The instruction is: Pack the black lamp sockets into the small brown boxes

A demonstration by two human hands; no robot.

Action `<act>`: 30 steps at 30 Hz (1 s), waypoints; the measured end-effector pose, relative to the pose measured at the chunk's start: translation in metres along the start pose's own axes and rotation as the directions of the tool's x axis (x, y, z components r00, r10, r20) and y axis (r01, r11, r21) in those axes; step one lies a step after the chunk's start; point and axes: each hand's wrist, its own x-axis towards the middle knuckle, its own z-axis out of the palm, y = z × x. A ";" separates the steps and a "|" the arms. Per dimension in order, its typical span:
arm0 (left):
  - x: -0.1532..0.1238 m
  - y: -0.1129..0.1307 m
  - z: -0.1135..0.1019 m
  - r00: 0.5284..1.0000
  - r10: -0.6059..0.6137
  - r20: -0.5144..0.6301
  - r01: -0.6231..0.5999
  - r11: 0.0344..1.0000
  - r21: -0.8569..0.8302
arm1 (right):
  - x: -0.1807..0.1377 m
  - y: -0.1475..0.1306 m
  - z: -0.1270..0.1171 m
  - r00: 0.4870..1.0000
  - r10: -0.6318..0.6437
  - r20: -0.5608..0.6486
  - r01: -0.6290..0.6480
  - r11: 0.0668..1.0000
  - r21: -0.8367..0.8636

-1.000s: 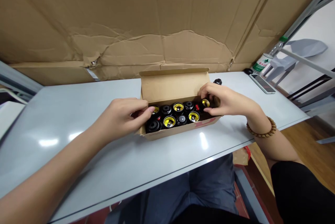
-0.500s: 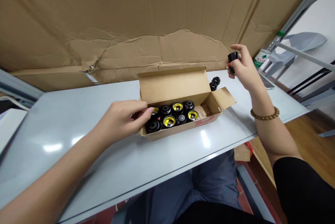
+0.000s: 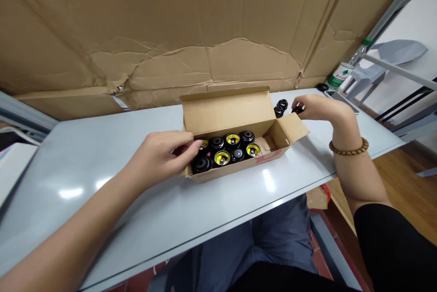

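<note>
Now the right hand [image 3: 322,109] has its fingers [image 3: 302,103] pinching a black round cap [image 3: 297,109] at 2 o'clock of the open brown cardboard box [image 3: 232,110], while the left hand [image 3: 160,155] curls its fingers over the packed black-and-yellow caps [image 3: 221,158], any grip unclear.

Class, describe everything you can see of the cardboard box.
The cardboard box is a long, open brown carton on the pale table. Its lid stands up behind, an end flap folds outward, and red print marks the front. Black-and-yellow round parts fill most of it; the left hand reaches in at one end.
</note>
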 end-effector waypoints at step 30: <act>-0.003 -0.004 0.003 0.997 -0.060 0.038 0.060 0.998 -0.002 | -0.052 -0.119 0.025 0.739 -0.665 -0.103 0.673 0.729 0.127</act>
